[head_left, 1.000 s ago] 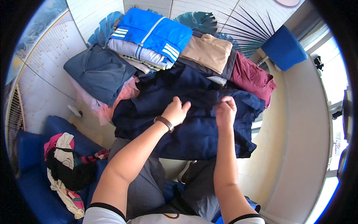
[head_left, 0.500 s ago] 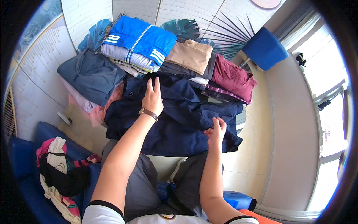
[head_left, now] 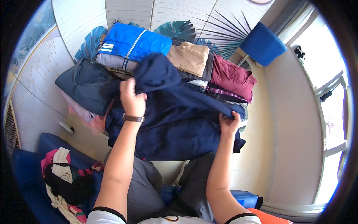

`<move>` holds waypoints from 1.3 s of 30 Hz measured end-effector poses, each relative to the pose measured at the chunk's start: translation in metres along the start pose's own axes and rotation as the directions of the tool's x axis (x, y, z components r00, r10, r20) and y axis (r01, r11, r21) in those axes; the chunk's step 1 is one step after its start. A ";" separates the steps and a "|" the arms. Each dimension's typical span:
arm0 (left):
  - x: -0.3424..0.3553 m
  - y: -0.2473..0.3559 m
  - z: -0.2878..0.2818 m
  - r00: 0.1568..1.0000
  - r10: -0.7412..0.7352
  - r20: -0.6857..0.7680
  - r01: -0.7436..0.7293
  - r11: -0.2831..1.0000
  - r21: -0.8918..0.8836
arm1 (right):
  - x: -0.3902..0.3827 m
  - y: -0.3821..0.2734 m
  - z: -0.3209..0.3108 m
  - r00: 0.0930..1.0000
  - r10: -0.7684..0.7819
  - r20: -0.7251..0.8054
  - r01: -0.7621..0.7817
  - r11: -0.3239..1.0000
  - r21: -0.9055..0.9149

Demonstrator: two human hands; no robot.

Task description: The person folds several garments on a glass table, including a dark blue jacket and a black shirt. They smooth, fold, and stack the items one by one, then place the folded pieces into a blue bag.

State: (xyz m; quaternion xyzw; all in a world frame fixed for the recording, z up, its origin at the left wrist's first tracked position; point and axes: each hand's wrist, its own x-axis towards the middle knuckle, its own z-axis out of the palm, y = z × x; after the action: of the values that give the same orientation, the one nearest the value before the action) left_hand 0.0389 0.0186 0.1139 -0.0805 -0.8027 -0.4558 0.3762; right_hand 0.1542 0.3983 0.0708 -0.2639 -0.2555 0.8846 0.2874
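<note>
A dark navy garment [head_left: 175, 123], its exact kind unclear, lies spread over the near part of the table in front of my knees. My left hand [head_left: 133, 99], with a brown-strapped watch at the wrist, is closed on the garment's raised part, which stands up in a fold near the blue jacket. At the garment's right side, my right hand [head_left: 230, 122] pinches its edge between thumb and fingers. The cloth between the two hands is partly lifted and slopes down to the right.
Behind the garment stand piles of folded clothes: a blue jacket [head_left: 138, 43] on top, tan trousers [head_left: 188, 58], a maroon garment [head_left: 233, 78] and grey-blue clothing [head_left: 84, 86]. Loose clothes [head_left: 69, 179] lie on a blue seat at left. A blue chair [head_left: 263, 44] stands far right.
Both hands have taken hold of the navy garment. My left hand moved left and raised a part of it; my right hand moved slightly right and up to its edge.
</note>
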 end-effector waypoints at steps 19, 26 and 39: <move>-0.084 -0.037 -0.040 0.350 -0.859 0.374 0.851 0.124 -0.510 | 0.061 -0.029 -0.071 0.900 -0.157 -0.407 0.127 0.987 -0.100; -0.068 -0.053 -0.017 0.156 -0.715 0.681 0.969 -0.024 -0.247 | 0.057 -0.015 -0.067 0.900 -0.348 -0.263 0.332 0.937 -0.106; -0.053 -0.076 0.000 0.452 -0.685 0.571 0.892 0.323 -0.317 | 0.005 0.020 -0.006 0.615 -0.321 0.720 0.676 -0.255 -0.691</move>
State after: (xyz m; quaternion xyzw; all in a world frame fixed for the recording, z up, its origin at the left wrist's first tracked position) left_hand 0.0402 -0.0131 0.0269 0.1420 -0.6032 -0.7801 -0.0869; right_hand 0.1469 0.3896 0.0522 -0.1268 -0.8956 0.2698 0.3301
